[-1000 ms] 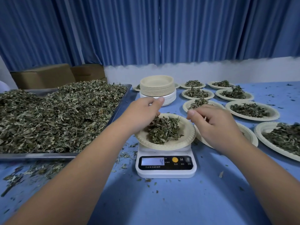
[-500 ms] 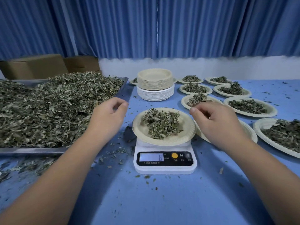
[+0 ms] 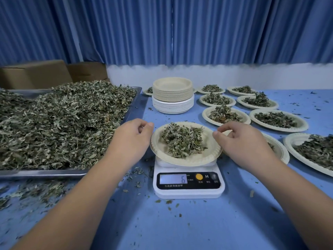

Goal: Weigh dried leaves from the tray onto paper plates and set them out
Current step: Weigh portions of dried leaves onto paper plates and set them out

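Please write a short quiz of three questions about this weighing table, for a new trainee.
1. True or false: the plate on the scale holds dried leaves.
2. The display shows: A) 4 B) 6 C) 9.
3. Fill in: the metal tray lies on the person's ____ side.
Key: 1 true; 2 B; 3 left.

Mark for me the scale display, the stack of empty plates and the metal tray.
scale display (image 3: 173,179): head view, middle of the lit screen.
stack of empty plates (image 3: 172,94): head view, side of the upper tan plates.
metal tray (image 3: 45,173): head view, bare front rim.
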A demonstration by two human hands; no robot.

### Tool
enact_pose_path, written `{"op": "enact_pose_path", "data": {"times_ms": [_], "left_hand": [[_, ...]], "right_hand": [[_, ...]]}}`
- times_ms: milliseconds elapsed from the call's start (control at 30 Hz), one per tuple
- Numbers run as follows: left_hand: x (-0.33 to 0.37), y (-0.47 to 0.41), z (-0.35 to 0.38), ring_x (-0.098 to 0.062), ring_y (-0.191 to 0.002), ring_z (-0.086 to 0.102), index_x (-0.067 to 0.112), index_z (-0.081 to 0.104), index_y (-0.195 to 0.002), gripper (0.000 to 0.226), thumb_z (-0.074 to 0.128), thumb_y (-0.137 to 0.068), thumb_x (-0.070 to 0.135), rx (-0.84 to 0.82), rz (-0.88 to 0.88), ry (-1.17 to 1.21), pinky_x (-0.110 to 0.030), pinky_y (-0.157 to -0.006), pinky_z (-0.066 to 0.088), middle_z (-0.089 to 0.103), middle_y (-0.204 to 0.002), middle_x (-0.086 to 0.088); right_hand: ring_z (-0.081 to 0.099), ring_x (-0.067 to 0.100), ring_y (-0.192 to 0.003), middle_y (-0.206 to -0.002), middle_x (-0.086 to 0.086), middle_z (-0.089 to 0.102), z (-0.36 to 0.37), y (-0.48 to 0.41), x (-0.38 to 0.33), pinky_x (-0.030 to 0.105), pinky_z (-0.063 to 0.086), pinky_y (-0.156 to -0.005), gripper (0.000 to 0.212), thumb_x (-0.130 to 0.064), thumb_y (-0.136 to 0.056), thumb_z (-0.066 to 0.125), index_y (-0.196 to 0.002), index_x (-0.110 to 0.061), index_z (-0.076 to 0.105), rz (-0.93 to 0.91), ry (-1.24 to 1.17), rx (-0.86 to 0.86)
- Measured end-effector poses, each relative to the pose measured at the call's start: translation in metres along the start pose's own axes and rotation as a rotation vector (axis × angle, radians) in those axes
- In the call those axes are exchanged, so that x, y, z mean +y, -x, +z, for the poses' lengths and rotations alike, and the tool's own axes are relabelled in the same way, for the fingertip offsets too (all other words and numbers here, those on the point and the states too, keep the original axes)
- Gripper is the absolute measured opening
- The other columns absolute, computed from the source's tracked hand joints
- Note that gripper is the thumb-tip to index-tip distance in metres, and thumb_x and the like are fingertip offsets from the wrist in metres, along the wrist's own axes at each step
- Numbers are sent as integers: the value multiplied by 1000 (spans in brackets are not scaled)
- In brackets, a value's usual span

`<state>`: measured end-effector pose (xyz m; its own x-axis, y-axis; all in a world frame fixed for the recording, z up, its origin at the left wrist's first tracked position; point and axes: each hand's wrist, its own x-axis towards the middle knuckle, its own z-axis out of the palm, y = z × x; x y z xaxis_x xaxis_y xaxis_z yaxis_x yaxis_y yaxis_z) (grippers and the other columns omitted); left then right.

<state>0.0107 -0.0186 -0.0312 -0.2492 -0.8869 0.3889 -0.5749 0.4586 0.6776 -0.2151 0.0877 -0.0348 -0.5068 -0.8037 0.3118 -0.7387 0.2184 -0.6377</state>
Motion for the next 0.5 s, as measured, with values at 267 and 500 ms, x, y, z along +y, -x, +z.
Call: {"op": "enact_pose_path", "data": {"times_ms": [267,500], "left_hand": [[-29,-15,-42,-30,-84,59,21,65,-115,32,42,-94,15,28,-148,-435,-36,-72,50,59,-115,-8],[-45,-20,-66,-19,-79,54,20,61,-125,39,41,-96,5,-443,-356,-573,-23,-55,39,60,-101,-2]], "right_hand": [[54,2,-50,-50,-7,57,-2,1,-2,23,30,-45,14,-40,-89,56,-93,-28,63,-12,15,20],[54,1,-54,-53,-7,58,-4,3,-5,21,29,-46,12,-39,-89,56,-89,-30,63,-43,25,31]]}}
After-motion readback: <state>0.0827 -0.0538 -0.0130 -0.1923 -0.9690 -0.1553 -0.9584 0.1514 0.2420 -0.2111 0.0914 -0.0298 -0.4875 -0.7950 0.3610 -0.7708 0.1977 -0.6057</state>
